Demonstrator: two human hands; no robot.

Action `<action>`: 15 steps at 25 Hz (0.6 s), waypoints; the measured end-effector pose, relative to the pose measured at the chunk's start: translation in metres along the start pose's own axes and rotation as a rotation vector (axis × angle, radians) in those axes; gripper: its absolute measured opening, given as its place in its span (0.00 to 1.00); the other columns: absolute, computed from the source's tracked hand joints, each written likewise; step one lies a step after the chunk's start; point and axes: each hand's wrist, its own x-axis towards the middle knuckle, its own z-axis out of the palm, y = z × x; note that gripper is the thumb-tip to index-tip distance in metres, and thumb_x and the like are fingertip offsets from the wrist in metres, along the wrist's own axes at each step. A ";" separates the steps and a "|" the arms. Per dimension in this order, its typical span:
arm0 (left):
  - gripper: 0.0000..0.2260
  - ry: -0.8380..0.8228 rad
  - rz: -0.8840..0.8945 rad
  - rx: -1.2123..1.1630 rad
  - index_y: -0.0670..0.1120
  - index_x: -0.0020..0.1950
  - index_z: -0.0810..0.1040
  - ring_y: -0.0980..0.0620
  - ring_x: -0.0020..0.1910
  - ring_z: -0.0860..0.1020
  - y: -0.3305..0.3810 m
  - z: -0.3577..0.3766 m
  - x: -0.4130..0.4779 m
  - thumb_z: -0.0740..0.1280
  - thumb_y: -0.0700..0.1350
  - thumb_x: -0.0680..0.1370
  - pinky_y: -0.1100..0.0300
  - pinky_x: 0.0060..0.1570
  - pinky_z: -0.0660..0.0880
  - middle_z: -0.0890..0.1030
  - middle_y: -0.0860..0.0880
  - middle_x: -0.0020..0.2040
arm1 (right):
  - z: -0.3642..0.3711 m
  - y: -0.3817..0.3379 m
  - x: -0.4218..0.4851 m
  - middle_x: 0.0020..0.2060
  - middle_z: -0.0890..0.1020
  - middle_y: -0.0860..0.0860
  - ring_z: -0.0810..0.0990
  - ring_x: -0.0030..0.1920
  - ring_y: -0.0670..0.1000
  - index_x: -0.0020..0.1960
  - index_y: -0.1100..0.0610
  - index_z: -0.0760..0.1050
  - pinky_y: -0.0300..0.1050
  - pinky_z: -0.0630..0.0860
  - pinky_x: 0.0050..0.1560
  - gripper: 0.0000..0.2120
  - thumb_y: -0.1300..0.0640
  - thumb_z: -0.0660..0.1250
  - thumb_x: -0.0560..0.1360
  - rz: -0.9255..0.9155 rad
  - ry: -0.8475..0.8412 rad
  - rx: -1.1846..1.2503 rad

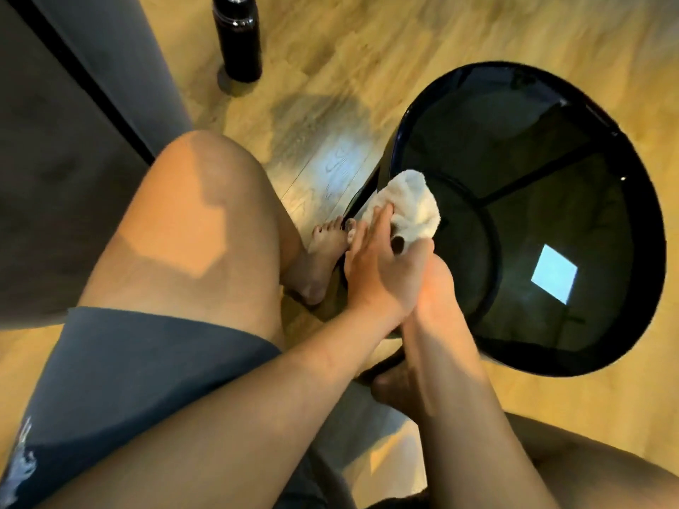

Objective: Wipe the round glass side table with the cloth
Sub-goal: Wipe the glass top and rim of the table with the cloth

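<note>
**Head view (the only view)**

1. Round glass side table [532,148]: dark glass tabletop in a black rim, standing on the wood floor [367,42]. Its leg struts show through the glass.
2. Cloth [408,203]: white and bunched, lying on the tabletop at its left edge, just inside the rim. Most of the glass lies beyond it, so the wiping is probably working inward from this edge.
3. Left hand [378,266]: back upward, fingers stretched over the cloth and pressing it onto the glass. It lies flat rather than clenched, which suits sliding the cloth under pressure.
4. Right hand [437,273]: touches the left hand. Only its heel and wrist show, with the fingers hidden, so I cannot tell whether it grips anything. It probably adds weight.
5. Black bottle [239,38]: upright on the floor, well apart from the table.
6. Bare foot [323,251]: on the floor beside the table.
</note>
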 end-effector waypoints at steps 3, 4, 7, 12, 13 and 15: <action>0.33 -0.027 -0.025 0.125 0.53 0.80 0.41 0.46 0.80 0.45 0.003 0.016 0.025 0.56 0.58 0.81 0.47 0.76 0.46 0.45 0.49 0.82 | -0.040 0.001 -0.007 0.53 0.84 0.61 0.84 0.53 0.58 0.65 0.60 0.76 0.52 0.82 0.49 0.17 0.54 0.55 0.83 0.044 -0.079 -0.210; 0.33 0.029 -0.036 0.076 0.52 0.80 0.41 0.46 0.80 0.48 0.005 0.021 0.035 0.56 0.57 0.82 0.48 0.76 0.50 0.46 0.48 0.82 | -0.054 -0.003 -0.006 0.50 0.86 0.59 0.85 0.50 0.56 0.62 0.61 0.78 0.50 0.83 0.45 0.15 0.55 0.58 0.82 -0.077 0.001 -0.372; 0.28 0.174 -0.060 -0.055 0.49 0.79 0.52 0.45 0.75 0.64 0.009 0.028 0.068 0.57 0.56 0.82 0.49 0.70 0.60 0.62 0.47 0.78 | -0.076 -0.035 0.011 0.50 0.86 0.51 0.84 0.53 0.51 0.60 0.55 0.80 0.50 0.81 0.55 0.12 0.58 0.62 0.80 -0.754 0.328 -0.976; 0.22 0.191 -0.089 0.075 0.51 0.70 0.66 0.43 0.58 0.78 0.048 0.010 0.158 0.58 0.59 0.80 0.53 0.50 0.70 0.79 0.49 0.61 | -0.019 -0.076 0.095 0.80 0.52 0.55 0.46 0.79 0.57 0.79 0.50 0.57 0.61 0.45 0.76 0.24 0.48 0.50 0.84 -0.933 0.125 -1.861; 0.23 0.142 -0.068 0.098 0.52 0.72 0.65 0.43 0.59 0.77 0.054 0.005 0.169 0.57 0.60 0.79 0.52 0.52 0.71 0.79 0.49 0.63 | -0.013 -0.077 0.108 0.80 0.48 0.54 0.42 0.79 0.57 0.80 0.48 0.52 0.65 0.42 0.76 0.25 0.45 0.47 0.84 -0.911 0.162 -1.962; 0.25 0.076 -0.055 0.073 0.53 0.73 0.64 0.43 0.62 0.76 0.053 -0.003 0.175 0.57 0.61 0.80 0.53 0.55 0.70 0.77 0.48 0.66 | -0.014 -0.073 0.121 0.80 0.45 0.53 0.40 0.79 0.57 0.80 0.46 0.47 0.68 0.42 0.75 0.26 0.43 0.42 0.83 -0.919 0.237 -2.045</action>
